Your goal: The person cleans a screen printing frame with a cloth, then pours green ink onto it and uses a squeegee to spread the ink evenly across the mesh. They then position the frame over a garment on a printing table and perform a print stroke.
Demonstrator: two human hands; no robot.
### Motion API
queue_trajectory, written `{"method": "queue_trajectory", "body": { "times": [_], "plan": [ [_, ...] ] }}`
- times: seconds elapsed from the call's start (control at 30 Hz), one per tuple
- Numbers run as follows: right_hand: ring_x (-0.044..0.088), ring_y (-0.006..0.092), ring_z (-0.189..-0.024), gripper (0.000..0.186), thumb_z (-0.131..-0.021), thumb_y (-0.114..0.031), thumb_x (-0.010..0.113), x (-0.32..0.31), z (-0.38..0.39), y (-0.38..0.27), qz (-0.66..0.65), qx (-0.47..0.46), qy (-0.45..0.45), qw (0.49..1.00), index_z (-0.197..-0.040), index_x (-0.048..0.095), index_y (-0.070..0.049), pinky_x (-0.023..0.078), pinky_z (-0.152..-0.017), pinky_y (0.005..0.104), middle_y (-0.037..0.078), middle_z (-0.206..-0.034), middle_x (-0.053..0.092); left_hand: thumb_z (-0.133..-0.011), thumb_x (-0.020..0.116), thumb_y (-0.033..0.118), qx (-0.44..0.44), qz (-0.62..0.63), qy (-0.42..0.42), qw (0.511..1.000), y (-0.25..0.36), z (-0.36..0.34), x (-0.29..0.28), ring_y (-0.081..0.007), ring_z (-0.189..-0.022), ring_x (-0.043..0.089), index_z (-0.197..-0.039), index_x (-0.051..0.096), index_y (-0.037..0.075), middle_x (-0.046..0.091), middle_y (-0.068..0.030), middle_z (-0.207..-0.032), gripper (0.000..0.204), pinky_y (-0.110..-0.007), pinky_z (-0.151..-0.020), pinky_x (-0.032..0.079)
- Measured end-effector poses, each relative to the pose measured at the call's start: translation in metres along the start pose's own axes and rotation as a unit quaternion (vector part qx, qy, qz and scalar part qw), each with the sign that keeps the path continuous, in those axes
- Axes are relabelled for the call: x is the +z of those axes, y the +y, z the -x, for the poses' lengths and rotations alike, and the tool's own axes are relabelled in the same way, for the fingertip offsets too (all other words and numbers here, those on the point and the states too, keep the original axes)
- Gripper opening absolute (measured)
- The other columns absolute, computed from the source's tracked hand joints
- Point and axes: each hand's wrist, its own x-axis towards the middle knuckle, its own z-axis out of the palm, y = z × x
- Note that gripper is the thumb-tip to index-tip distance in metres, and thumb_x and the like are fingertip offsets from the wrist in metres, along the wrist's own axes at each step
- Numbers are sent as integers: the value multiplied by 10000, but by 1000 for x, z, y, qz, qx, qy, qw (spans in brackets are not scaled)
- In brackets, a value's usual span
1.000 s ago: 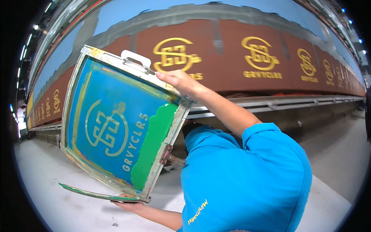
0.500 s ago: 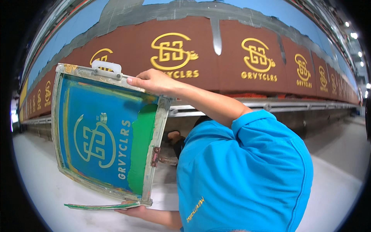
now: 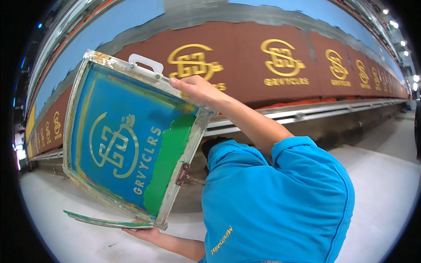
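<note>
A screen-printing frame (image 3: 75, 109) with a worn metal border hangs tilted at the left. Its blue mesh (image 3: 94, 96) bears a pale emblem stencil, and thick green ink (image 3: 169, 162) lies along the right side. My right hand (image 3: 197, 90) grips the top bar near its right corner, thumb in front, other fingers mostly hidden. White plastic makes up a handle-shaped piece (image 3: 151, 63) on that bar. Below the frame, my left hand (image 3: 144, 234) closes under a thin green-edged strip, seemingly a squeegee (image 3: 98, 222), against the lower right corner; part of its grip is hidden.
Beyond the frame runs a long sloping table with brown fabric panels (image 3: 245, 79) bearing yellow emblems. A metal rail (image 3: 280, 117) follows its near edge. My blue-shirted torso (image 3: 272, 197) fills the lower middle, over a pale floor (image 3: 377, 193).
The frame has shifted right and slightly up, tilting a little clockwise. My right hand has moved right with it, and the squeegee has slid slightly left and up with my left hand.
</note>
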Motion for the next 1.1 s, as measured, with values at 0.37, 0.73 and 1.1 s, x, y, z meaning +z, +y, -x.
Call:
{"method": "queue_trajectory", "body": {
  "times": [0.37,0.73,1.1],
  "plan": [
    [664,387,-1179,880,-925,-757,527,1,-75,-2,-26,18,-105,994,-1280,698,30,504,-1012,469,279,-1196,702,-1037,436,627,-1,-73,129,989,30,32,40,-308,-1368,479,-1509,428,60,500,-139,-1432,738,-530,-1190,375],
    [676,351,-1162,822,-941,-739,520,-9,-78,12,-22,23,-67,997,-1255,726,-7,507,-999,438,235,-1213,717,-1027,457,659,49,-95,131,986,-4,20,67,-266,-1213,550,-1067,540,41,573,-111,-1156,625,-519,-1105,439],
    [689,305,-1096,799,-966,-714,520,1,-67,17,-92,45,-52,993,-1216,734,14,522,-948,400,213,-1162,727,-1048,420,623,33,-60,43,997,-4,-4,52,-346,-1442,404,-1597,284,54,359,-181,-1574,803,-550,-1181,381]
  ]
}}
